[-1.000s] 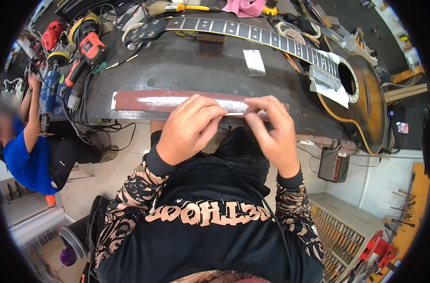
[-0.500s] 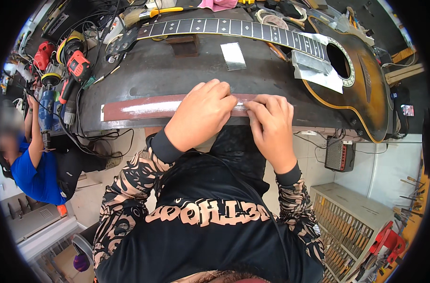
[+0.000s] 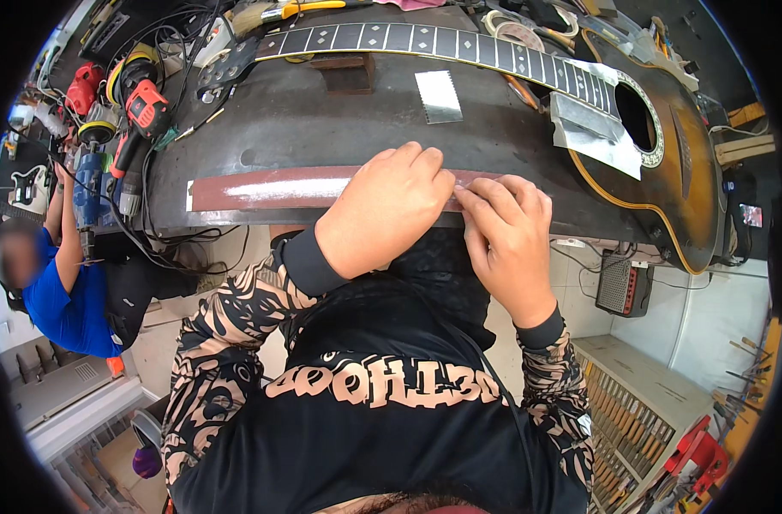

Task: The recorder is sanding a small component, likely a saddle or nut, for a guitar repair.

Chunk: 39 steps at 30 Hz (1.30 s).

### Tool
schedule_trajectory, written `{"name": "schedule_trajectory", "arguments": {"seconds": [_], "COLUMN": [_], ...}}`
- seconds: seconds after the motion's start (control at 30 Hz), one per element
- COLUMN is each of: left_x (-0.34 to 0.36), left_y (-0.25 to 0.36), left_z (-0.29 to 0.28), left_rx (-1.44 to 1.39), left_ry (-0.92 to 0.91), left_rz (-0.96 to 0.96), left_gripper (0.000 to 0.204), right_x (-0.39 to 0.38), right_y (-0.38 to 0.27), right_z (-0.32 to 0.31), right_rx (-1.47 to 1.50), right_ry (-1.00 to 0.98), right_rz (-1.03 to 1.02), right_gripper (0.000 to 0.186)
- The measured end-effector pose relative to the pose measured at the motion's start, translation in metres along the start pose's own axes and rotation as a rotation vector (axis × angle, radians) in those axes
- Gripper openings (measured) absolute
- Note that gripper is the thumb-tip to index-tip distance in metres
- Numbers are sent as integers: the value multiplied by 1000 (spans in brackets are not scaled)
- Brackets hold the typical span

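Reddish strip [image 3: 271, 189] near bench [image 3: 314, 133] edge; hands [image 3: 391, 206] [image 3: 511, 223] pinched over it, contents unclear; room beyond.

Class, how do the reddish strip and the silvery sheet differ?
The reddish strip is long; the silvery sheet is much shorter. The strip bears a whitish streak; the sheet shines. The strip lies nearer, the sheet farther back. Both rest on the workbench.

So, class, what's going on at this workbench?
A person has their left hand and right hand close together over a long reddish-brown strip with a white streak, along the near edge of the workbench. Anything pinched between the fingers is hidden. A guitar lies beyond, stretching off to the right.
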<state>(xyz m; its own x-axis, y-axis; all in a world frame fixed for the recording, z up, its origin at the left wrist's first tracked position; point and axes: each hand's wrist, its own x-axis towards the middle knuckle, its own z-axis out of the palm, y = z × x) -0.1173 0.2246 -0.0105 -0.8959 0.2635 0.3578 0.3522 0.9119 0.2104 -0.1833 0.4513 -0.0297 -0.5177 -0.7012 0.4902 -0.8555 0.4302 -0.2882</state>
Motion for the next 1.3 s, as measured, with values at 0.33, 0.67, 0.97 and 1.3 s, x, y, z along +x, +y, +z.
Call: {"name": "schedule_trajectory", "arguments": {"seconds": [0.33, 0.67, 0.97, 1.3], "left_x": [-62, -179, -95, 0], "left_y": [-54, -145, -93, -8], "left_z": [-41, -127, -67, 5], "left_rx": [75, 150, 30, 43], "left_ry": [-43, -142, -119, -42], "left_rz": [24, -147, -2, 88], "left_gripper": [23, 38, 36, 13], "right_x": [35, 103, 54, 2], "right_y": [-64, -177, -95, -8], "right_z": [38, 142, 71, -6], "right_rx": [48, 209, 115, -86], "right_ry": [-69, -4, -36, -82], "right_rz": [-85, -241, -73, 95], "right_gripper": [40, 32, 39, 32]}}
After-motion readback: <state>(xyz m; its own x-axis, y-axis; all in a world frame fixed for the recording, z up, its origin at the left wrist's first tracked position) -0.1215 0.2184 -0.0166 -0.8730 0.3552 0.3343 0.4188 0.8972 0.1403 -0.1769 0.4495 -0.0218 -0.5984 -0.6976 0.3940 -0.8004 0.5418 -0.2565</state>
